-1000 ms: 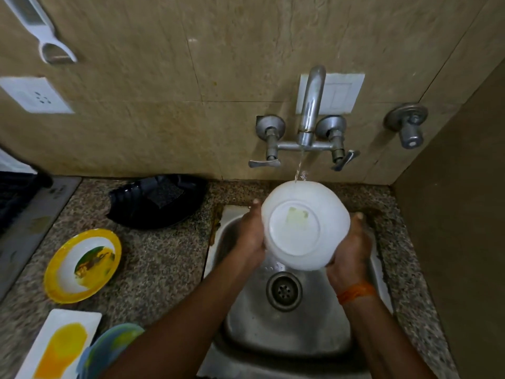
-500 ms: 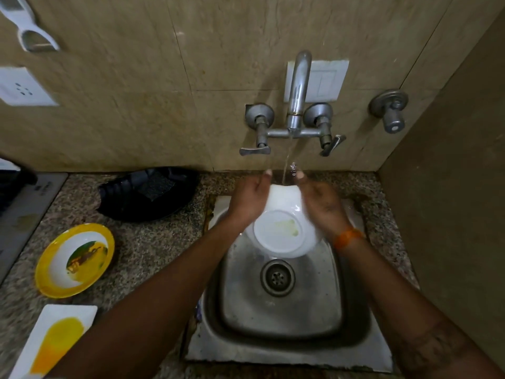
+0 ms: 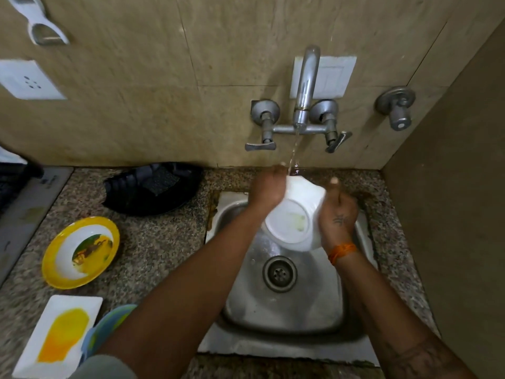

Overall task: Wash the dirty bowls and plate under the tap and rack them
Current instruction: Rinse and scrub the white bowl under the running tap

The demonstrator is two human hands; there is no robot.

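A white bowl [image 3: 292,217] is held over the steel sink [image 3: 284,318], its base turned towards me and showing a faint yellow-green smear. My left hand [image 3: 266,187] grips its upper left rim, where water from the tap [image 3: 304,86] lands. My right hand [image 3: 337,217] holds the bowl's right side with the fingers pointing up. On the counter to the left lie a yellow-rimmed bowl [image 3: 80,251] with food residue, a white rectangular plate [image 3: 57,337] stained yellow, and a blue bowl [image 3: 109,329] partly hidden by my left arm.
A black tray [image 3: 153,190] with a dark scrub pad sits at the back of the granite counter [image 3: 164,255]. The drain [image 3: 279,273] lies in the sink's middle. A wall stands close on the right. A dark rack edge [image 3: 13,176] shows at the far left.
The bowl has been lowered towards the sink and tilted under the stream. My hands shifted from its sides up to the rim, then my right hand slid back down the right side.
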